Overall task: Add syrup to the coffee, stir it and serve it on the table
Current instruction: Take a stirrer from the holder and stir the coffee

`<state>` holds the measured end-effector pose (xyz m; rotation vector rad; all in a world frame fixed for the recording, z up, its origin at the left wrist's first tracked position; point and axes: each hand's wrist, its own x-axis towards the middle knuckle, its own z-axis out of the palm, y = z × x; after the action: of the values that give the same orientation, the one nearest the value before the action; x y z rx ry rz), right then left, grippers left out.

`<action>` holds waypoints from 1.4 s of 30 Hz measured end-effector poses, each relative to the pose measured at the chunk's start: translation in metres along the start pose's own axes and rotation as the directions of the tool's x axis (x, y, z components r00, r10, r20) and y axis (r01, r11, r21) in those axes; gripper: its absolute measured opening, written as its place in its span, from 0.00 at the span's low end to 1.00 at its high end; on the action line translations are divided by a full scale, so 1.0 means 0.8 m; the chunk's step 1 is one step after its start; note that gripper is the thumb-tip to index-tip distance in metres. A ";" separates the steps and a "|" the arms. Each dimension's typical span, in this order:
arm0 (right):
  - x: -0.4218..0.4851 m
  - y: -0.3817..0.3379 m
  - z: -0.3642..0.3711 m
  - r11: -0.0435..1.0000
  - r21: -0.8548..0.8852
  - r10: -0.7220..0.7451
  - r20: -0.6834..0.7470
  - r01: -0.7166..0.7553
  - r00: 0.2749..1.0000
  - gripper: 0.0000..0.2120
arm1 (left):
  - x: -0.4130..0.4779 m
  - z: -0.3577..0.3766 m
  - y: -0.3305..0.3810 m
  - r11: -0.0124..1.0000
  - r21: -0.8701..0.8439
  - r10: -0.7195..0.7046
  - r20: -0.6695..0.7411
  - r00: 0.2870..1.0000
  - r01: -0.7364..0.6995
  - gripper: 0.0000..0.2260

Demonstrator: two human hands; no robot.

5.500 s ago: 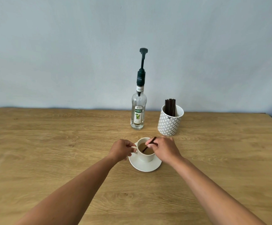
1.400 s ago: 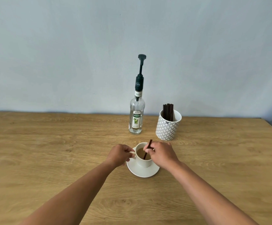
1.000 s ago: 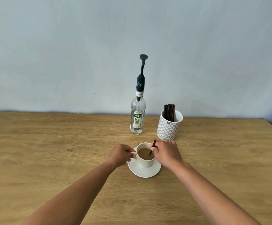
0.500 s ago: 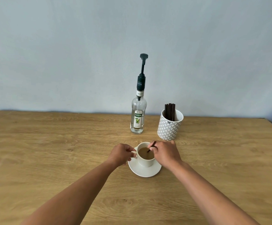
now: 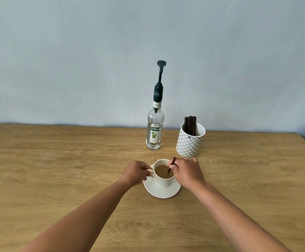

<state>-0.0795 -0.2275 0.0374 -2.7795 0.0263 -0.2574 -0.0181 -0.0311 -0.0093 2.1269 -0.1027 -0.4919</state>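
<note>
A white cup (image 5: 163, 180) of light brown coffee stands on a white saucer (image 5: 163, 192) in the middle of the wooden table (image 5: 57, 170). My left hand (image 5: 136, 172) pinches the cup's handle on its left side. My right hand (image 5: 186, 172) is at the cup's right rim and pinches a dark brown stir stick (image 5: 171, 164), whose lower end dips into the coffee. Behind the cup stands a clear syrup bottle (image 5: 155, 128) with a tall dark pump, untouched.
A white patterned pot (image 5: 189, 142) holding several dark stir sticks stands right of the bottle, just behind my right hand. A pale wall runs along the table's far edge. The table's right edge shows at the far right.
The stir stick has moved round inside the cup, from the middle toward its right side, and leans differently. My left hand has stayed on the handle. The cup and saucer have not shifted.
</note>
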 end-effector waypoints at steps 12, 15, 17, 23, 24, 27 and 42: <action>0.000 0.005 0.003 0.999 0.023 0.031 0.043 -0.032 0.999 0.08 | 0.000 0.001 0.000 1.000 -0.001 0.002 0.002 1.000 -0.002 0.04; -0.001 0.007 -0.001 1.000 -0.008 0.026 0.021 -0.025 0.999 0.07 | 0.000 0.002 -0.001 1.000 -0.001 0.006 -0.005 1.000 -0.006 0.04; -0.002 0.006 -0.002 1.000 0.011 0.018 0.026 -0.018 0.999 0.06 | 0.000 0.002 -0.001 1.000 -0.003 0.007 -0.006 1.000 -0.007 0.04; -0.004 -0.003 0.005 0.975 0.223 -0.003 0.078 -0.014 0.997 0.06 | 0.000 0.001 -0.001 1.000 0.006 -0.002 -0.007 1.000 0.002 0.04; -0.003 -0.005 0.007 0.971 0.238 -0.007 0.076 -0.011 0.997 0.06 | 0.000 0.001 -0.001 1.000 0.005 -0.003 -0.007 1.000 0.003 0.04; -0.002 -0.005 0.008 0.991 0.137 0.000 0.059 -0.008 0.998 0.07 | -0.001 0.002 0.000 1.000 0.008 0.000 -0.006 1.000 0.000 0.03; -0.001 -0.007 0.009 0.969 0.246 0.007 0.076 -0.025 0.997 0.06 | -0.002 0.001 0.002 1.000 0.005 -0.001 0.000 1.000 0.001 0.04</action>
<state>-0.0793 -0.2197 0.0323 -2.5373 -0.0020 -0.1410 -0.0194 -0.0323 -0.0078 2.1315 -0.1032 -0.4932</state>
